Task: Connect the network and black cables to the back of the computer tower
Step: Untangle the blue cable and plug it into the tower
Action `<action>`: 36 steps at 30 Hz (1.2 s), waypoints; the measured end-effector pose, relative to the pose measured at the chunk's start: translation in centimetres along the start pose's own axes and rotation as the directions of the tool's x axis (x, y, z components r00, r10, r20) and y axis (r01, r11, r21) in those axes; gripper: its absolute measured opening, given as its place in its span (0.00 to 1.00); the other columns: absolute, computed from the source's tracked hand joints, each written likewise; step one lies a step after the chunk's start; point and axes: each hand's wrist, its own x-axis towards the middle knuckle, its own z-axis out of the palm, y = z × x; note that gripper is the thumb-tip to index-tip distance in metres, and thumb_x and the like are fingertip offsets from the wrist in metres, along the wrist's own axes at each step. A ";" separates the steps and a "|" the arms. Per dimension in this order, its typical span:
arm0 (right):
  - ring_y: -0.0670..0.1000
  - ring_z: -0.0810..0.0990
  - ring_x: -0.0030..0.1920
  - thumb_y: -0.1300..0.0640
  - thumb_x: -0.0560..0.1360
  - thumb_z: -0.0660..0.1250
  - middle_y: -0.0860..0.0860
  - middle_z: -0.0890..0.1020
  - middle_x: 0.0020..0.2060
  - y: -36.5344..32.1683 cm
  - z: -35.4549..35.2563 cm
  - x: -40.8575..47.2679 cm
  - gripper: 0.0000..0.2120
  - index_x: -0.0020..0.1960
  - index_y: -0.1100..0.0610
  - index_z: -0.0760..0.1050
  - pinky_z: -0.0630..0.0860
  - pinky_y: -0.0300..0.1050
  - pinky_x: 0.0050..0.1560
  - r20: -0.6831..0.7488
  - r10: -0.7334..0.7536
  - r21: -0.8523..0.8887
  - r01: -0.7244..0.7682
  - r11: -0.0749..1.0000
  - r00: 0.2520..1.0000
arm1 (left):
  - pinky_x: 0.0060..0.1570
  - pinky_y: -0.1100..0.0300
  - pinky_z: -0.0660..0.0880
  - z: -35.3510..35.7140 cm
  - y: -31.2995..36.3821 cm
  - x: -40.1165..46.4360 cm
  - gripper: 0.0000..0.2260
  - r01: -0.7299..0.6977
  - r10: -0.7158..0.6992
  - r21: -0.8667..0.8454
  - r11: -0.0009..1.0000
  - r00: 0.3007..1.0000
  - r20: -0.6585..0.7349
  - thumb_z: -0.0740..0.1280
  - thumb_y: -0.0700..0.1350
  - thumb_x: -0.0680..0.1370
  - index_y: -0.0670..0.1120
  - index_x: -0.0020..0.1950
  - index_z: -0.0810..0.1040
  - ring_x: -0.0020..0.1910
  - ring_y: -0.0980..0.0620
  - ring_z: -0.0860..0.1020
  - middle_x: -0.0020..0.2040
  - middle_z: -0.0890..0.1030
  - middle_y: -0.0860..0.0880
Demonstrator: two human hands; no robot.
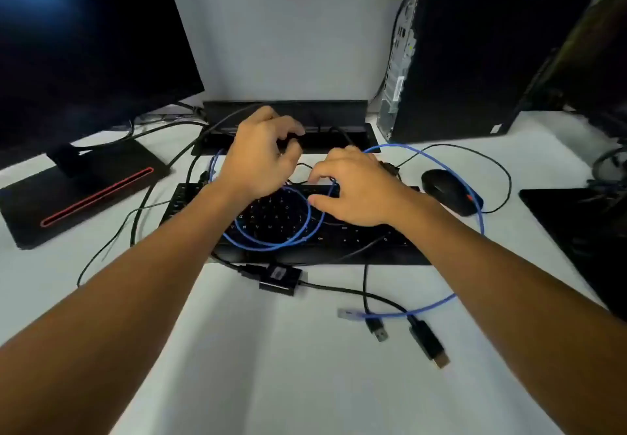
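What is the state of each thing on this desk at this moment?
Blue network cable: coiled over keyboard, plug free.
USB plug: unplugged.
Black display plug: unplugged.
Monitor: dark.
Computer tower: upright, rear ports facing left.
Left hand: fingers curled.
Right hand: on the cables.

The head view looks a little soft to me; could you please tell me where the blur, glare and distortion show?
Head view: motion blur softens both hands, left hand and right hand; a blue glare blooms on the monitor at top left; the wide-angle lens makes the computer tower lean.
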 end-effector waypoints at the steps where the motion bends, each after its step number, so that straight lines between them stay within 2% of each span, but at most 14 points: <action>1: 0.53 0.70 0.61 0.42 0.78 0.69 0.47 0.74 0.53 0.2 0.0 0.7 0.16 0.63 0.47 0.78 0.69 0.56 0.65 0.029 -0.015 0.008 0.015 1.000 0.999 | 0.45 0.72 0.67 0.0 -0.4 0.7 0.11 -0.013 0.013 -0.023 1.000 1.000 0.011 0.67 0.42 0.75 0.47 0.56 0.84 0.40 0.55 0.74 0.43 0.76 0.50; 5: 0.53 0.72 0.62 0.45 0.77 0.70 0.48 0.75 0.55 0.6 0.1 1.8 0.17 0.64 0.46 0.77 0.69 0.55 0.65 0.092 -0.012 0.044 0.008 0.999 0.996 | 0.41 0.73 0.66 -0.1 -0.3 1.9 0.09 -0.001 0.009 -0.039 0.999 0.981 0.196 0.67 0.39 0.75 0.46 0.52 0.85 0.34 0.62 0.74 0.37 0.79 0.53; 8: 0.52 0.74 0.60 0.45 0.77 0.70 0.49 0.78 0.55 0.2 1.1 1.0 0.16 0.63 0.47 0.78 0.74 0.54 0.62 0.099 -0.004 0.105 -0.006 0.994 0.995 | 0.40 0.75 0.66 -0.2 -0.2 0.9 0.08 0.017 -0.004 -0.058 0.998 0.974 0.229 0.68 0.38 0.75 0.44 0.50 0.85 0.33 0.61 0.74 0.36 0.80 0.54; 11: 0.52 0.74 0.60 0.45 0.76 0.70 0.48 0.79 0.56 -0.1 2.6 -0.1 0.15 0.62 0.46 0.78 0.74 0.57 0.63 0.110 -0.021 0.132 0.007 0.991 0.994 | 0.42 0.67 0.69 -0.2 0.0 -0.6 0.08 0.058 -0.042 -0.061 0.996 0.969 0.245 0.68 0.38 0.76 0.45 0.50 0.85 0.35 0.58 0.75 0.37 0.79 0.54; 13: 0.52 0.74 0.61 0.43 0.76 0.69 0.47 0.80 0.56 -0.2 3.0 -0.5 0.15 0.61 0.46 0.79 0.74 0.57 0.63 0.101 -0.042 0.129 0.028 0.991 0.994 | 0.44 0.63 0.72 -0.6 0.1 -1.8 0.08 0.068 -0.051 -0.064 0.996 0.968 0.247 0.68 0.39 0.76 0.45 0.52 0.85 0.39 0.53 0.79 0.41 0.81 0.51; 16: 0.51 0.75 0.57 0.40 0.75 0.68 0.47 0.79 0.53 -0.3 2.8 -1.2 0.16 0.58 0.47 0.78 0.75 0.55 0.61 0.038 -0.077 0.146 0.071 0.987 0.996 | 0.49 0.69 0.71 -0.8 -0.1 -3.8 0.10 0.023 -0.006 -0.068 0.997 0.972 0.234 0.67 0.39 0.77 0.46 0.56 0.84 0.48 0.51 0.79 0.49 0.79 0.48; 18: 0.50 0.73 0.54 0.43 0.75 0.71 0.47 0.77 0.49 -0.5 2.8 -2.2 0.13 0.54 0.49 0.77 0.74 0.52 0.58 -0.080 -0.107 0.175 0.120 0.977 0.991 | 0.59 0.61 0.69 -1.0 -0.2 -5.4 0.10 0.011 -0.009 -0.011 1.000 0.991 0.135 0.66 0.42 0.78 0.46 0.59 0.80 0.57 0.49 0.73 0.56 0.75 0.47; 19: 0.50 0.73 0.53 0.45 0.75 0.73 0.46 0.76 0.48 -0.7 2.7 -2.7 0.12 0.53 0.49 0.76 0.74 0.51 0.56 -0.137 -0.133 0.179 0.157 0.971 0.982 | 0.59 0.59 0.68 -1.2 -0.3 -6.2 0.09 0.030 -0.030 0.012 0.999 0.998 0.047 0.66 0.44 0.78 0.46 0.58 0.78 0.58 0.48 0.71 0.57 0.73 0.47; 21: 0.50 0.72 0.53 0.47 0.74 0.74 0.47 0.74 0.49 -1.3 2.6 -3.9 0.12 0.53 0.50 0.77 0.73 0.49 0.56 -0.183 -0.209 0.165 0.240 0.957 0.961 | 0.53 0.60 0.68 -2.1 -0.4 -7.2 0.05 0.074 -0.073 0.019 0.997 0.995 -0.061 0.65 0.47 0.80 0.46 0.53 0.74 0.53 0.50 0.70 0.53 0.72 0.49; 25: 0.50 0.68 0.54 0.45 0.76 0.71 0.46 0.71 0.50 -2.3 4.2 -4.1 0.12 0.57 0.48 0.81 0.71 0.51 0.58 -0.045 -0.310 -0.022 0.309 0.951 0.950 | 0.36 0.59 0.68 -3.3 0.1 -8.5 0.12 0.059 -0.052 -0.035 0.998 0.982 0.183 0.66 0.48 0.82 0.48 0.39 0.75 0.33 0.54 0.74 0.32 0.75 0.53; 27: 0.51 0.69 0.53 0.47 0.79 0.69 0.46 0.71 0.49 -2.3 4.6 -3.6 0.08 0.53 0.49 0.82 0.74 0.56 0.56 -0.056 -0.318 -0.062 0.315 0.947 0.946 | 0.35 0.56 0.70 -3.3 0.9 -9.3 0.14 0.005 0.005 -0.043 0.999 0.973 0.229 0.66 0.49 0.82 0.48 0.37 0.75 0.32 0.54 0.73 0.31 0.74 0.53; 30: 0.49 0.74 0.50 0.52 0.81 0.68 0.46 0.74 0.48 -1.6 3.1 -2.4 0.05 0.52 0.52 0.82 0.75 0.51 0.53 -0.201 -0.248 0.100 0.272 0.957 0.948 | 0.47 0.56 0.72 -3.2 1.5 -9.8 0.09 -0.082 0.083 -0.018 0.996 0.987 0.138 0.65 0.52 0.81 0.48 0.49 0.80 0.43 0.53 0.75 0.42 0.79 0.54; 33: 0.44 0.75 0.44 0.57 0.82 0.66 0.45 0.75 0.47 -0.9 0.6 -1.6 0.04 0.52 0.53 0.79 0.72 0.38 0.47 -0.333 -0.167 0.213 0.246 0.946 0.928 | 0.58 0.54 0.67 -3.3 1.5 -9.2 0.17 -0.071 0.067 0.072 0.995 0.996 0.063 0.65 0.55 0.80 0.49 0.66 0.77 0.55 0.52 0.74 0.52 0.79 0.55; 36: 0.48 0.76 0.43 0.58 0.83 0.64 0.46 0.77 0.45 -0.2 0.1 -1.9 0.04 0.52 0.54 0.78 0.74 0.45 0.45 -0.401 -0.103 0.250 0.217 0.944 0.910 | 0.60 0.50 0.70 -2.5 0.3 -8.4 0.18 -0.039 0.034 0.105 0.994 0.998 0.049 0.65 0.51 0.81 0.48 0.71 0.74 0.57 0.50 0.75 0.57 0.80 0.53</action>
